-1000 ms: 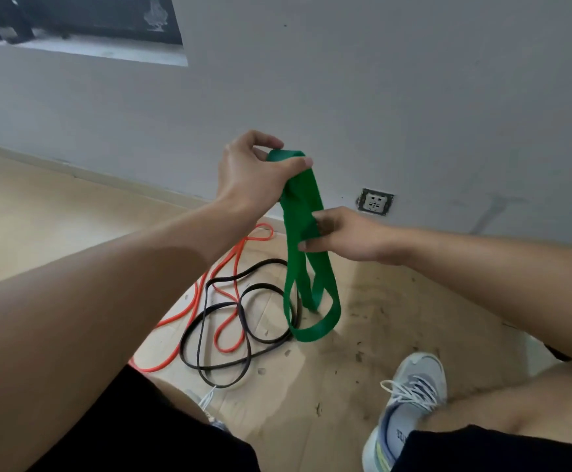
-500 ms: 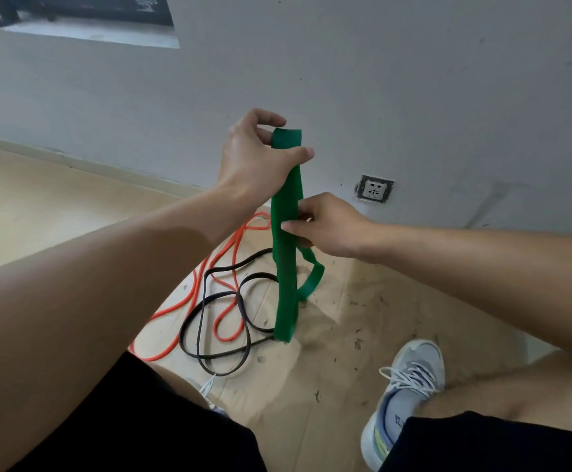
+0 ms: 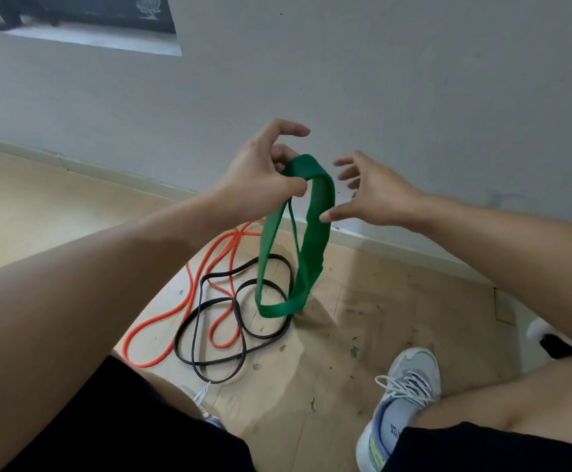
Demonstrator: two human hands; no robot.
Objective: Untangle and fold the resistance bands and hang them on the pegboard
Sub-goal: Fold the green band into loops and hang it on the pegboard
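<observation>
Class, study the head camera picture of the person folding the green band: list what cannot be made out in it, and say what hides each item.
- Pegboard: not seen anywhere in the head view.
- Left hand fingers behind the green band: the hand's back and the band hide them.
- Black band near loop: the left leg covers part.
- Orange band far end: hidden behind the left forearm.
- Right shoe heel: cut off by the right leg.

both bare forearms reach forward from the lower corners. the left hand (image 3: pixel 264 175) is raised, thumb pinched against a curled finger, index finger arched above. the right hand (image 3: pixel 376 192) is spread, fingers apart, thumb pointing left.
</observation>
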